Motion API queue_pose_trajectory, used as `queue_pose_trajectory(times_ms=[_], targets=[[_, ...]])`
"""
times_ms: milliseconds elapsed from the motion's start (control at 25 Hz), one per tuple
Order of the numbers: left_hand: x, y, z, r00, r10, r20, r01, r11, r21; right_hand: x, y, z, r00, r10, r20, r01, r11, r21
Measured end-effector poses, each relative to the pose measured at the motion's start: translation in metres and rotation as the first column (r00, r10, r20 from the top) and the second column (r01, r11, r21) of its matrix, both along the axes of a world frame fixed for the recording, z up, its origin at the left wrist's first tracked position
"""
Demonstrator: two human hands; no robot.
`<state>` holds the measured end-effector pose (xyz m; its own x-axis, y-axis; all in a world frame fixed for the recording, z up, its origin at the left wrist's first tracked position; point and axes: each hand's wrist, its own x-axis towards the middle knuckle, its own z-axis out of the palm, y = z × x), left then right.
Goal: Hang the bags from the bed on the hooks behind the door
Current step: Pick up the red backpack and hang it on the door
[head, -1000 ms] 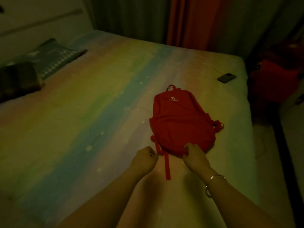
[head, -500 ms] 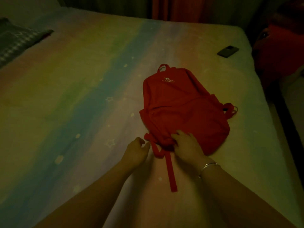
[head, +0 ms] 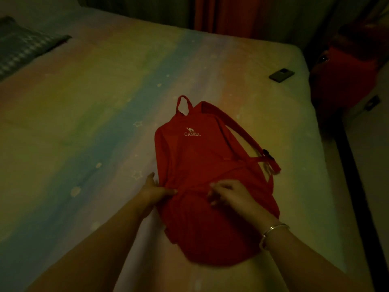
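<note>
Both hands, left hand (head: 154, 191) and right hand (head: 230, 193), pinch the limp red fabric backpack (head: 210, 175) on the rainbow-striped bed (head: 84, 102); nothing appears hung yet.

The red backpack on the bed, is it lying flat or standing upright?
Lying flat. The red backpack rests logo side up on the bed, top loop pointing away, while both hands grip its lower fabric.

Bed (head: 105, 102); backpack (head: 200, 161), phone (head: 281, 75), pillow (head: 23, 47)
</note>
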<state>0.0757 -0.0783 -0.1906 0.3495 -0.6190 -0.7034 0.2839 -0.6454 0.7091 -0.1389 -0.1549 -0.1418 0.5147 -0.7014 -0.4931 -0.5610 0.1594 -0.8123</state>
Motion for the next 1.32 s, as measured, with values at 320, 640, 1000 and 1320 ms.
queue_pose_trajectory(times_ms=[320, 640, 1000, 1320], targets=[[0.019, 0.082, 0.018, 0.701, -0.571, -0.427, 0.636, 0.772, 0.013, 0.018, 0.009, -0.021, 0.911, -0.281, -0.303, 0.046, 0.797, -0.603], [0.031, 0.046, 0.033, 0.929, 0.26, -0.264, -0.307, 0.939, -0.154, 0.043, 0.01, -0.014, 0.939, -0.095, -0.33, -0.058, 0.903, -0.426], [-0.04, 0.044, 0.192, 0.892, -0.238, 0.384, 0.358, 0.89, -0.28, 0.025, 0.006, 0.102, 0.986, -0.169, 0.009, 0.157, 0.888, -0.432], [-0.163, 0.23, 0.372, 0.881, -0.025, 0.472, 0.254, 0.868, -0.427, -0.019, 0.095, 0.301, 0.992, 0.09, 0.093, -0.006, 0.753, -0.658]])
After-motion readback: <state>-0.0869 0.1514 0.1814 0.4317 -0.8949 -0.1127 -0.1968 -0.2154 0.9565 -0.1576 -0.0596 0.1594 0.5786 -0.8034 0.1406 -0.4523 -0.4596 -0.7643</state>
